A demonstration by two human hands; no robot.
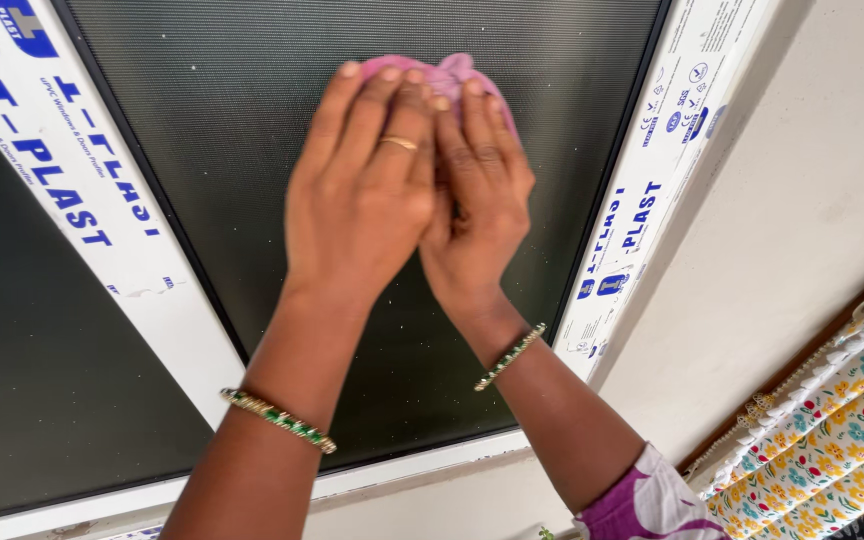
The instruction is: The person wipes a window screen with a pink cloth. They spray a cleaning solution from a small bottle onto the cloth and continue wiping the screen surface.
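Bright, even daylight fills the view, with no harsh glare. The pale plastered wall [782, 230] and the white plastic window frame [72, 190] are well lit, while the dark fine-mesh window screen [232, 110] reads deep and flat, its weave still sharp. The left hand [357, 200] and right hand [477, 205] are slightly softened by motion blur, as is the crumpled pink cloth [447, 72] beneath them. The frame leans steeply, and its lines splay towards the edges.

Gold ring [399, 143], green-gold bangles [278, 419], purple floral sleeve [649, 501]
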